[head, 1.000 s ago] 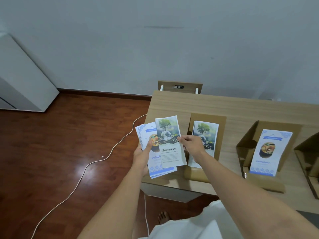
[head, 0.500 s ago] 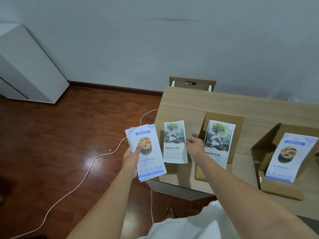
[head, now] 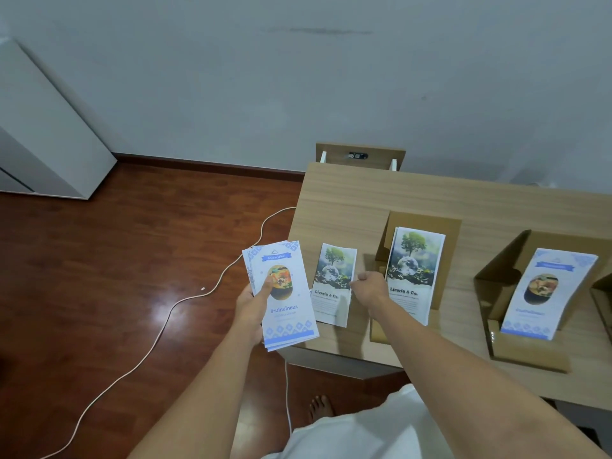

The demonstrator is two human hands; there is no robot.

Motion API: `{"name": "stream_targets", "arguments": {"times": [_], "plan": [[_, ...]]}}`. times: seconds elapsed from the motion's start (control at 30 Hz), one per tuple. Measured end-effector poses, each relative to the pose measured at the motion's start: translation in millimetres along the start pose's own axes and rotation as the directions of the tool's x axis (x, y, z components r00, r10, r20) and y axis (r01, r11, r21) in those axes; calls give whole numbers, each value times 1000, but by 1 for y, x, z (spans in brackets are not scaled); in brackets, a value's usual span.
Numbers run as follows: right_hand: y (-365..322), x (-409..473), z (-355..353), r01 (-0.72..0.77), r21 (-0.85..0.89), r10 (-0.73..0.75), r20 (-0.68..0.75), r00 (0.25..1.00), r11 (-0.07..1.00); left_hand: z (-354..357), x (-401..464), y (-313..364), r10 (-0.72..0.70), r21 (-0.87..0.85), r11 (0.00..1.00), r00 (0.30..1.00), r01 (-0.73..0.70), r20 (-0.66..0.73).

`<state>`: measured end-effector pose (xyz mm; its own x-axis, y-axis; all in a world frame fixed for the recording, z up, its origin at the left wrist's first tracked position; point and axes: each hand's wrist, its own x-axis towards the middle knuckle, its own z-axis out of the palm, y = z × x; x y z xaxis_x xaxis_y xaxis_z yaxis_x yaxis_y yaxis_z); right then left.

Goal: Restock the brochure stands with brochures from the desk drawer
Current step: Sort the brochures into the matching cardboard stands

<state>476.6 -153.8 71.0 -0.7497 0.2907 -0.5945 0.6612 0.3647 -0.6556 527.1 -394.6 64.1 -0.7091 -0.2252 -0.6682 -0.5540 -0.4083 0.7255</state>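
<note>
My left hand [head: 251,309] grips a stack of blue-and-white food brochures [head: 286,303], held over the floor just off the desk's left end. My right hand [head: 370,288] pinches the right edge of a single tree brochure [head: 332,286] marked "Liceria & Co.", which hangs low over the desk's left corner. Just right of that hand stands a cardboard brochure stand [head: 440,226] holding tree brochures [head: 414,273]. Farther right, a second cardboard stand [head: 503,276] holds a blue food brochure [head: 546,293].
The wooden desk [head: 364,200] fills the right side. A third cardboard stand [head: 602,299] shows at the right edge. A white cable [head: 185,299] runs across the red wood floor. A white cabinet [head: 39,140] stands at far left. My bare foot [head: 319,410] is below.
My right hand has pulled the tree brochure off the stack in my left hand and carried it right and down toward the desk. The view has shifted left.
</note>
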Motion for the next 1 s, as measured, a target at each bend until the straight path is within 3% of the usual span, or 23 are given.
{"name": "stream_targets", "arguments": {"times": [0.07,0.17,0.33,0.63,1.0], "plan": [[-6,-5,-2,61,67,-63,37,997,996,9,-3,1,-9,-7,1000,1000,10,21],[-15,-16,-12,91,251,-150,229,962,964,24,-6,5,-18,-6,1000,998,19,61],[-3,-30,-34,69,291,-198,443,875,954,54,-15,1,-21,39,999,984,14,179],[51,-37,-97,1,458,-211,407,889,889,116,-56,-32,-115,177,983,935,57,335],[134,-56,-217,61,551,-142,106,984,832,221,-127,-96,-90,177,984,874,5,477]]}}
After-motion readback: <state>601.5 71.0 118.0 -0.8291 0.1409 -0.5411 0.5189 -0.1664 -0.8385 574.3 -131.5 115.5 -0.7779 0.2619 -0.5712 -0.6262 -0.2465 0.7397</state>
